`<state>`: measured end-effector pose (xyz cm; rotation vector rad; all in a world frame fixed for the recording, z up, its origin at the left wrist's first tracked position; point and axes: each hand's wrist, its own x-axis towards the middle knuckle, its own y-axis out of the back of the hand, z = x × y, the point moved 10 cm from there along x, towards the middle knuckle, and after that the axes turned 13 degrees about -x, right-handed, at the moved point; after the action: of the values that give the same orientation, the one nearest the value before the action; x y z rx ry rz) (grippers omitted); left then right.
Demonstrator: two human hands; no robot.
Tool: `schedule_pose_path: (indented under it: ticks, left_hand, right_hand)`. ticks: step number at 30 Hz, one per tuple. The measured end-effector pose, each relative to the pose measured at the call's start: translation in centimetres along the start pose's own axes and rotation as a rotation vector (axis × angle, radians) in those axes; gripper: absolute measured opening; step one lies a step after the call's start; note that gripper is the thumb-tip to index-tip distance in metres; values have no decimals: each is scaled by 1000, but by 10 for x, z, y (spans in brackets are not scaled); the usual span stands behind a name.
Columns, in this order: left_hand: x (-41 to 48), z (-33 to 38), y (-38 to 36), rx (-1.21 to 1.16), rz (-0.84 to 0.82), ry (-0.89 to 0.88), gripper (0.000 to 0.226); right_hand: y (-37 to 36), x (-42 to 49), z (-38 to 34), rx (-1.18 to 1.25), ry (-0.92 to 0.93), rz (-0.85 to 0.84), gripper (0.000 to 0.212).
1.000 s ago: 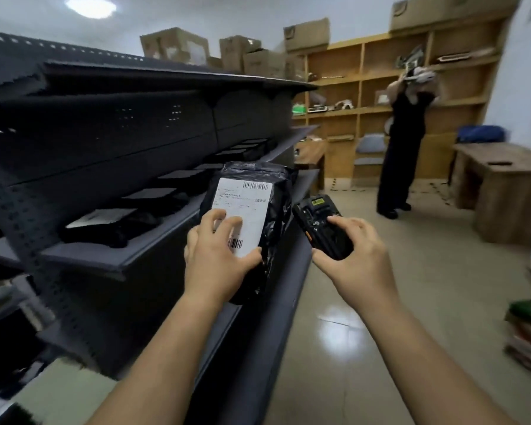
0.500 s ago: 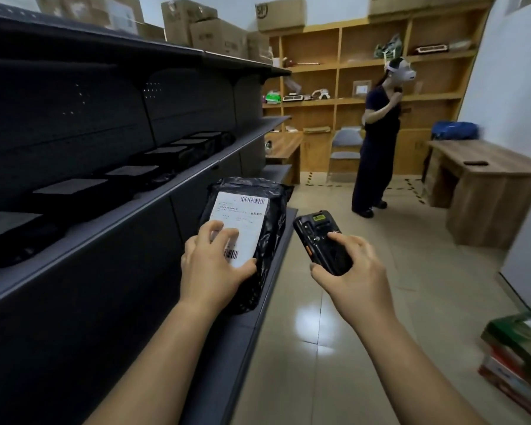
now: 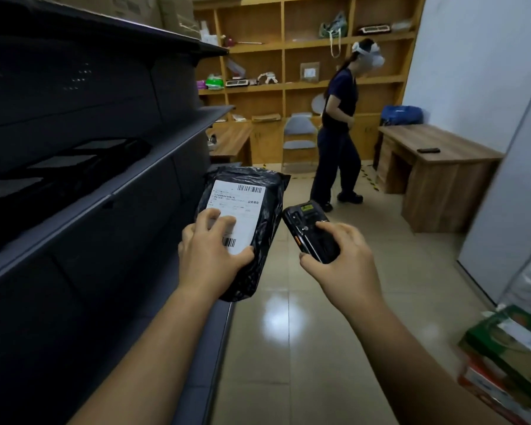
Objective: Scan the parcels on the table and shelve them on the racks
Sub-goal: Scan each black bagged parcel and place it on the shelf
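Head view: left hand (image 3: 209,256) grips a black poly-bag parcel (image 3: 272,216) from the near end, fingers spread over the lower part of its white label (image 3: 242,204), thumb clamped at the label's near right corner. The parcel is held in the air just right of the dark rack (image 3: 135,179), above the floor at the rack's edge, not on any shelf. Right hand (image 3: 344,260) has its fingers curled round a handheld scanner (image 3: 304,223), close beside the parcel, screen side away from the camera. Cannot tell if this parcel's scan is done. Judging progress: several flat dark parcels (image 3: 74,161) already lie on the middle shelf at left, so some are shelved; this one is not yet placed. The parcel table isn't identifiable here, so the remaining count is unknown. Another person (image 3: 337,124) stands far, by a wooden desk (image 3: 442,148).
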<state>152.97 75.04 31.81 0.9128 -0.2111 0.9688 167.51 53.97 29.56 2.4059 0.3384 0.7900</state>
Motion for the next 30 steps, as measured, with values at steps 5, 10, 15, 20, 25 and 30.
schedule_pose_path:
  ticks: [5,10,15,20,25,30]
  left_hand:
    - [95,-5,-105,-6,-31,-27,57]
    - [193,-10,-189,-2,-46,-9,59]
    - [276,-39,-233,28,-6,46,58]
    - [354,-94,-252,56,68,122,58]
    - [434,-149,-250,54,184,175,56]
    - [500,-181,-207,99,382,236,55]
  right_hand:
    - [-24,105,72,-14,-32,36,60]
    - [-52,222,120,-6,-28,11,59]
    - [-104,329,142,-2,22,-21,60]
    - [-180,422,139,51,119,-70,60]
    - [-260,512,111,117,218,-130,58]
    - [-327,590,54,214,421,-233,57]
